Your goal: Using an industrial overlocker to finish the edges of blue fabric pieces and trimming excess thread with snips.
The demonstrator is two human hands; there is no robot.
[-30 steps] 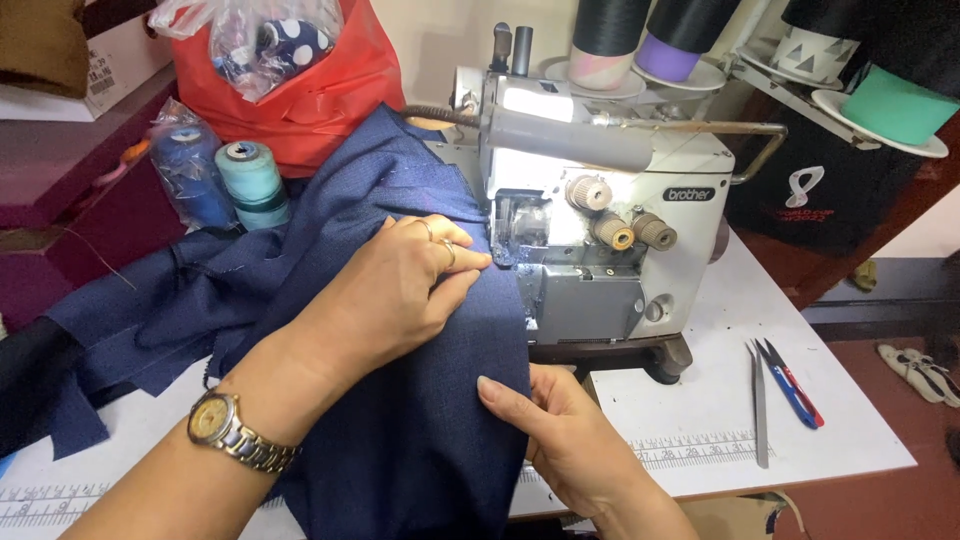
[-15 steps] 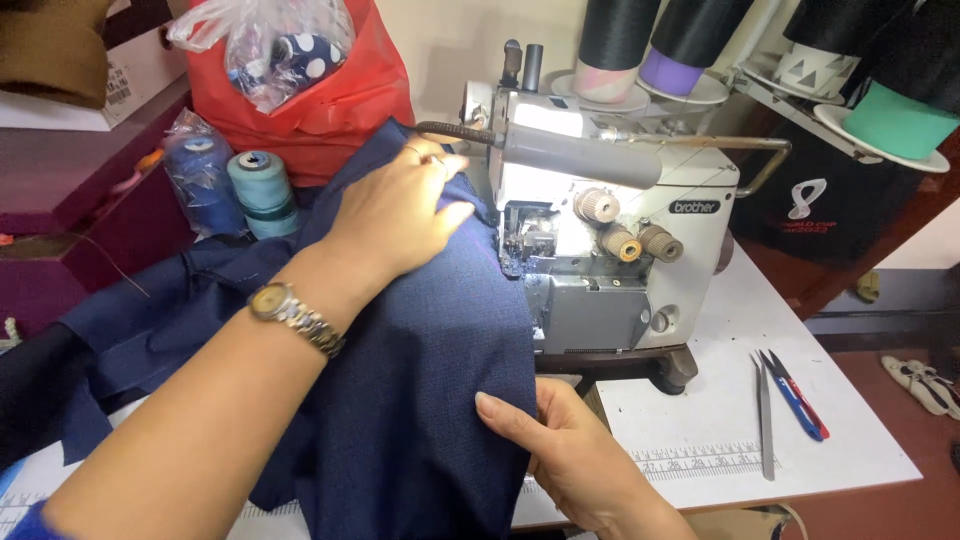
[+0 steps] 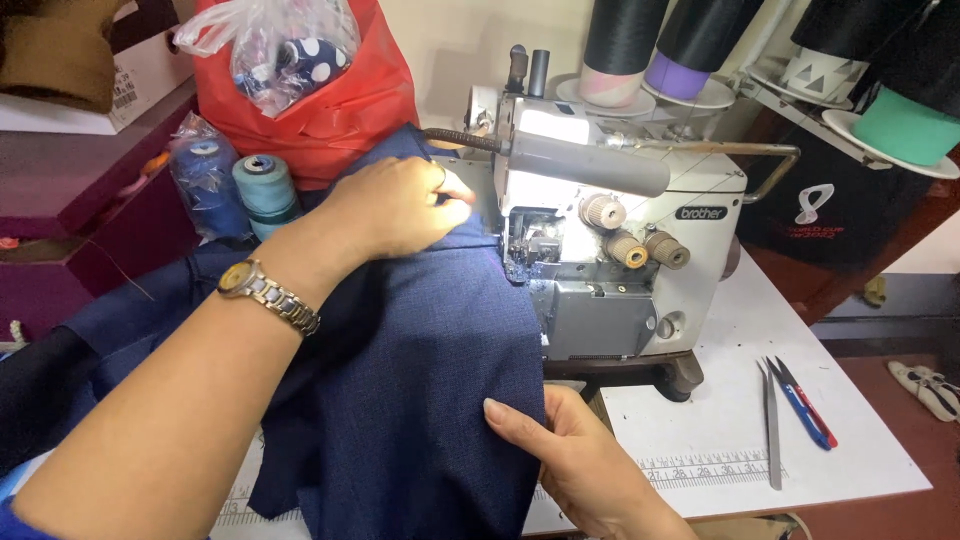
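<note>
Two hands work one dark blue woven cloth draped over the white desk. Nearest, the right hand lies flat, pinning its right edge. Farther off, the left hand pinches the cloth behind the white overlock sewing machine, so the seam edge runs lengthwise from near to far between them.

place: sewing workshop | evidence: overlock machine, thread cones, navy fabric
</note>
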